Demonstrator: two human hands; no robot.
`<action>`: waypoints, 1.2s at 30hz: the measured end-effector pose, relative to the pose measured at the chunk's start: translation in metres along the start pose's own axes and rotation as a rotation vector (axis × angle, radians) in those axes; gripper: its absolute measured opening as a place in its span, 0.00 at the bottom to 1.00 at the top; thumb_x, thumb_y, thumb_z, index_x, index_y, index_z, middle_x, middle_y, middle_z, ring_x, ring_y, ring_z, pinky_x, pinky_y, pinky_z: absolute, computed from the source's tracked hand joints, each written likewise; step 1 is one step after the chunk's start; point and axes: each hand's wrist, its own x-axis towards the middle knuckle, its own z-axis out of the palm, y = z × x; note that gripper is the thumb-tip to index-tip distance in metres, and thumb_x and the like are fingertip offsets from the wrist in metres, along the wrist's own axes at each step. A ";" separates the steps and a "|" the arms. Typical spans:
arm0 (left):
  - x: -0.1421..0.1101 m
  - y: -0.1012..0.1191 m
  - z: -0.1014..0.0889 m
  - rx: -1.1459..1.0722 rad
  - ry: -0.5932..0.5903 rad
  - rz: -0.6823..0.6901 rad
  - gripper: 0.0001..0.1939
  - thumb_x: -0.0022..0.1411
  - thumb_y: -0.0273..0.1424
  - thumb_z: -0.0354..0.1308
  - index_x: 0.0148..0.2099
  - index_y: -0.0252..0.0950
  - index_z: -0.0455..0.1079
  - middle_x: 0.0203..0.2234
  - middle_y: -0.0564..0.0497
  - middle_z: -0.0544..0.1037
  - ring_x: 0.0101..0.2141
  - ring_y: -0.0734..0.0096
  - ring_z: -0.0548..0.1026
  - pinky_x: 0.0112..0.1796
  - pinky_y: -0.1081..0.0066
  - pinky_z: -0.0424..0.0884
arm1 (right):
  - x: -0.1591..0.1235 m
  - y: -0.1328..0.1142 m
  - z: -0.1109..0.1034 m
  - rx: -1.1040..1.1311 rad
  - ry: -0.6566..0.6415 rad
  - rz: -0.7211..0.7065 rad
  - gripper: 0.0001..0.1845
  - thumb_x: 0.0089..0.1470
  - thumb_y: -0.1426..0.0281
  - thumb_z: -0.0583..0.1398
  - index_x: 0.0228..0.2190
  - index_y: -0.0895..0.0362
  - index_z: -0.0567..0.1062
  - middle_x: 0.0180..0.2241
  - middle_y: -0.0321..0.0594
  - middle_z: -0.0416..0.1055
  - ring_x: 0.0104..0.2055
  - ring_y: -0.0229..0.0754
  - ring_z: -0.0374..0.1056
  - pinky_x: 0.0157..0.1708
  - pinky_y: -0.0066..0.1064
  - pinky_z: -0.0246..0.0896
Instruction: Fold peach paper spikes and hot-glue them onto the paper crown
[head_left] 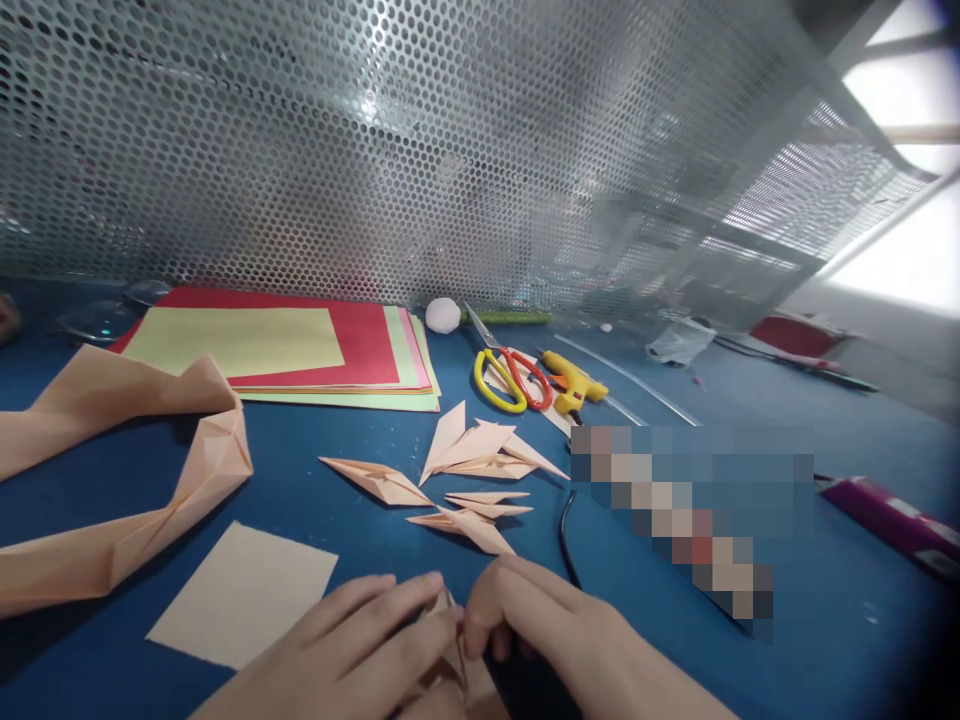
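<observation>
Folded paper pieces, peach, with two bare hands at work

Paper piece (481,695): thin, matte, peach, creased along its middle; at the lower edge of the view, between both hands and partly hidden by them.

Left hand (367,650): back up, fingers stretched slantwise across the piece, gripping it. Right hand (551,615): wrist in from the lower right, fingers curled, their tips pinching the piece just beside the left fingertips.

Square sheet (244,590): flat, pale, set cornerwise, partly behind the left hand.

Pointed folded pieces (484,445): peach, slender, sharp-tipped; several in a loose group beyond the hands.

Creased paper strip (142,550): peach, broad, bent sharply, running off the left edge.

Paper stack (367,350): smooth sheets in red, yellow, pink and pale green. Alongside: white ball (443,316); scissors (499,353), red and yellow handles, blades crossed; yellow glue gun (576,385).

Tabletop (840,640): blue; bare surface shows right of the right hand towards the purple packet (885,515). Perforated metal panel (300,150): borders the far edge.
</observation>
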 end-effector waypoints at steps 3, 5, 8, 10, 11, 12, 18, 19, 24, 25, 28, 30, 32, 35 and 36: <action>0.007 -0.003 -0.004 0.032 -0.097 0.038 0.20 0.72 0.23 0.43 0.58 0.38 0.71 0.49 0.55 0.81 0.50 0.74 0.77 0.55 0.77 0.71 | -0.003 0.001 0.003 -0.095 -0.002 -0.069 0.16 0.47 0.82 0.68 0.33 0.53 0.71 0.37 0.34 0.73 0.36 0.35 0.71 0.38 0.21 0.66; 0.011 -0.004 -0.005 0.035 -0.066 0.074 0.19 0.73 0.24 0.43 0.56 0.40 0.72 0.48 0.57 0.81 0.50 0.76 0.77 0.55 0.78 0.70 | -0.005 0.000 0.002 -0.121 -0.013 -0.148 0.12 0.53 0.80 0.66 0.32 0.53 0.71 0.36 0.35 0.73 0.36 0.34 0.72 0.38 0.19 0.66; 0.016 -0.004 -0.007 0.037 -0.012 0.083 0.18 0.75 0.26 0.43 0.50 0.45 0.74 0.48 0.60 0.81 0.51 0.77 0.76 0.56 0.76 0.68 | -0.006 0.001 0.001 -0.220 0.016 -0.305 0.09 0.63 0.76 0.59 0.30 0.54 0.71 0.33 0.36 0.73 0.34 0.34 0.71 0.36 0.20 0.65; 0.018 -0.003 -0.009 0.040 -0.025 0.046 0.17 0.76 0.29 0.44 0.49 0.48 0.74 0.46 0.61 0.81 0.50 0.74 0.75 0.56 0.73 0.68 | -0.004 0.007 0.003 -0.270 0.078 -0.411 0.10 0.67 0.73 0.56 0.32 0.54 0.70 0.33 0.35 0.74 0.33 0.34 0.71 0.36 0.22 0.64; 0.020 -0.002 -0.011 0.044 -0.043 0.030 0.16 0.75 0.29 0.45 0.49 0.50 0.74 0.45 0.60 0.81 0.49 0.72 0.75 0.55 0.72 0.69 | -0.003 0.010 0.006 -0.267 0.093 -0.427 0.09 0.67 0.70 0.57 0.32 0.53 0.70 0.34 0.34 0.74 0.34 0.34 0.71 0.37 0.22 0.64; 0.021 -0.002 -0.012 0.050 -0.056 0.017 0.15 0.75 0.30 0.46 0.50 0.50 0.73 0.44 0.59 0.80 0.48 0.70 0.74 0.54 0.71 0.69 | -0.002 0.014 0.008 -0.220 0.191 -0.533 0.11 0.68 0.68 0.57 0.31 0.52 0.69 0.30 0.32 0.73 0.29 0.32 0.69 0.32 0.21 0.62; 0.028 0.002 -0.022 0.031 0.002 0.033 0.15 0.74 0.28 0.47 0.37 0.44 0.73 0.29 0.57 0.75 0.38 0.69 0.70 0.54 0.73 0.61 | 0.001 0.018 0.000 -0.305 0.084 -0.541 0.06 0.63 0.64 0.63 0.36 0.52 0.71 0.35 0.32 0.74 0.36 0.34 0.71 0.38 0.24 0.62; 0.029 0.003 -0.023 0.009 0.008 0.023 0.17 0.75 0.28 0.45 0.36 0.43 0.72 0.28 0.57 0.74 0.37 0.69 0.69 0.53 0.74 0.61 | 0.001 0.014 -0.004 -0.357 0.065 -0.556 0.05 0.65 0.64 0.60 0.37 0.52 0.71 0.36 0.33 0.75 0.37 0.34 0.71 0.39 0.25 0.61; 0.026 0.003 -0.022 -0.042 -0.044 -0.061 0.19 0.76 0.27 0.41 0.39 0.41 0.72 0.30 0.55 0.75 0.33 0.68 0.68 0.38 0.72 0.65 | 0.001 0.000 -0.014 -0.494 0.082 -0.559 0.11 0.67 0.59 0.58 0.42 0.54 0.73 0.38 0.36 0.77 0.36 0.37 0.70 0.39 0.30 0.61; 0.024 0.002 -0.020 -0.041 -0.035 -0.057 0.17 0.75 0.27 0.42 0.39 0.40 0.72 0.30 0.55 0.74 0.32 0.67 0.67 0.36 0.71 0.65 | 0.001 -0.001 -0.013 -0.493 0.092 -0.562 0.10 0.67 0.61 0.57 0.40 0.54 0.73 0.37 0.36 0.77 0.35 0.37 0.70 0.39 0.29 0.61; 0.019 0.001 -0.015 -0.018 0.027 -0.030 0.10 0.71 0.26 0.49 0.41 0.39 0.71 0.29 0.54 0.72 0.31 0.66 0.66 0.36 0.68 0.63 | 0.000 -0.001 -0.007 -0.487 0.107 -0.541 0.13 0.70 0.67 0.53 0.34 0.55 0.73 0.34 0.35 0.77 0.33 0.35 0.70 0.38 0.27 0.61; 0.016 0.000 -0.013 0.001 0.030 -0.013 0.08 0.70 0.26 0.51 0.44 0.38 0.71 0.29 0.55 0.73 0.33 0.66 0.67 0.37 0.67 0.63 | -0.001 -0.002 -0.003 -0.483 0.103 -0.556 0.18 0.72 0.66 0.49 0.33 0.55 0.74 0.32 0.36 0.77 0.32 0.35 0.69 0.36 0.27 0.61; 0.016 0.000 -0.014 0.001 0.036 -0.006 0.08 0.70 0.25 0.51 0.45 0.38 0.71 0.28 0.56 0.74 0.31 0.66 0.67 0.37 0.67 0.62 | -0.002 -0.003 0.000 -0.499 0.107 -0.587 0.19 0.72 0.66 0.48 0.34 0.57 0.75 0.30 0.37 0.76 0.32 0.36 0.68 0.36 0.28 0.62; 0.019 0.000 -0.019 -0.011 0.040 -0.003 0.09 0.71 0.25 0.49 0.43 0.38 0.71 0.27 0.57 0.75 0.29 0.67 0.68 0.34 0.66 0.62 | -0.004 -0.007 0.001 -0.554 0.080 -0.617 0.20 0.72 0.70 0.47 0.37 0.59 0.77 0.29 0.38 0.76 0.30 0.37 0.68 0.33 0.30 0.62; 0.020 0.001 -0.021 -0.007 0.046 0.001 0.11 0.72 0.24 0.47 0.42 0.38 0.71 0.28 0.57 0.76 0.29 0.68 0.69 0.35 0.66 0.63 | -0.005 -0.009 0.001 -0.567 0.072 -0.627 0.22 0.72 0.73 0.45 0.37 0.59 0.77 0.29 0.38 0.76 0.30 0.38 0.69 0.33 0.30 0.63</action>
